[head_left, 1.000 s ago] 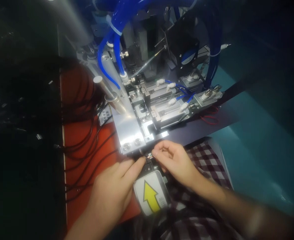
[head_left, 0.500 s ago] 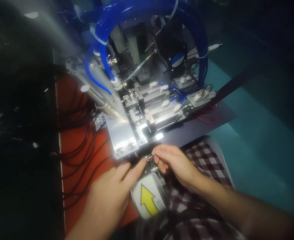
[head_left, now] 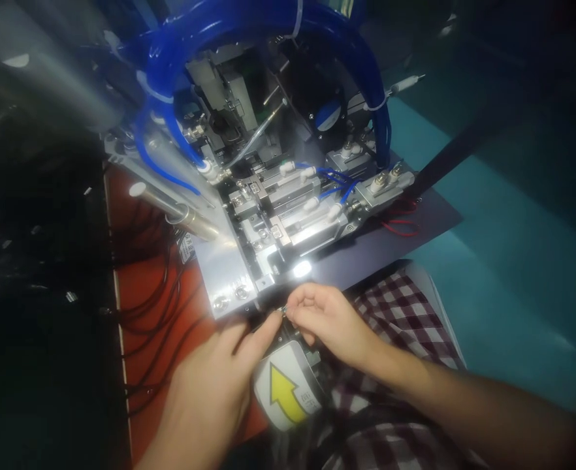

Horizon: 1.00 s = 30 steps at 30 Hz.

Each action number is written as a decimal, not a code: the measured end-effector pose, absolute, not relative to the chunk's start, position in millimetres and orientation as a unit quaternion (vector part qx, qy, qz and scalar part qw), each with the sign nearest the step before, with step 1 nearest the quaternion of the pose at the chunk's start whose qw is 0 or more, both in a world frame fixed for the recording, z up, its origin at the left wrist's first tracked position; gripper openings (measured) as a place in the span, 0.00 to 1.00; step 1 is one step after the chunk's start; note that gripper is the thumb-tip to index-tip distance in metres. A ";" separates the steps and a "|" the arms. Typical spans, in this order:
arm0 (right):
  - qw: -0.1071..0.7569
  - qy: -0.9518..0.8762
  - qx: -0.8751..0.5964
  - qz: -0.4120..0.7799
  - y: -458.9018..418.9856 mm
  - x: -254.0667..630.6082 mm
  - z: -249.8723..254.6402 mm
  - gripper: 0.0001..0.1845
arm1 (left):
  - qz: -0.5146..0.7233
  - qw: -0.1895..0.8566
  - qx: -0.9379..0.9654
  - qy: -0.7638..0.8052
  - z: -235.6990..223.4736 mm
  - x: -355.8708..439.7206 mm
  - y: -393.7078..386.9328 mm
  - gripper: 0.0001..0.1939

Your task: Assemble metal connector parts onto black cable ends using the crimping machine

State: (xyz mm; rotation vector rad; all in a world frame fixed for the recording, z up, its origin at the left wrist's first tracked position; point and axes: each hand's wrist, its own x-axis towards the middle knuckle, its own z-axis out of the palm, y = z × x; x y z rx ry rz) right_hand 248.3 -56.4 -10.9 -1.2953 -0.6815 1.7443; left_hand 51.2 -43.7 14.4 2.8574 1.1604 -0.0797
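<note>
Just in front of the machine's front edge, my two hands meet fingertip to fingertip. Between them shows a short bit of thin wires, small and partly covered by the fingers. My right hand is closed, pinching the wires between thumb and forefinger. On the other side, my left hand has its thumb tip pressed at the wires' near end, while its other fingers are hidden under the edge of a metal plate. Below the fingertips sits a white label with a yellow arrow.
Behind the hands stands a machine with metal slide blocks and white air fittings. Thick blue tubing arches above it. Black cables lie on an orange-red surface at left. A checkered cloth is at lower right.
The view has shifted, so the machine and hands appear farther left. My right fingertips have come closer to my left thumb, and less of the coloured wires shows between them.
</note>
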 end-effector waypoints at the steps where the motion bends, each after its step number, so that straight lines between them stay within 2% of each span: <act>1: 0.419 -0.283 -0.520 0.689 -57.3 248.1 -11.0 0.05 | -0.020 0.034 0.927 0.373 13.9 50.3 -43.3 0.29; 5: 0.431 -0.374 -0.553 0.607 -62.0 250.4 -12.7 0.04 | 0.011 0.064 0.923 0.380 11.1 48.7 -42.3 0.27; 10: 0.424 -0.310 -0.513 0.679 -62.2 259.5 -18.6 0.04 | 0.060 0.074 0.917 0.387 7.7 51.2 -42.3 0.24; 18: 0.435 -0.298 -0.510 0.679 -54.0 253.8 -13.2 0.11 | 0.108 0.066 0.924 0.361 7.1 49.0 -38.4 0.16; 25: 0.434 -0.306 -0.521 0.668 -58.2 248.0 -16.1 0.06 | 0.072 0.082 0.920 0.376 6.7 46.0 -39.8 0.16; 30: 0.431 -0.302 -0.501 0.687 -58.1 251.5 -18.4 0.09 | 0.092 0.100 0.915 0.379 7.9 46.4 -40.2 0.15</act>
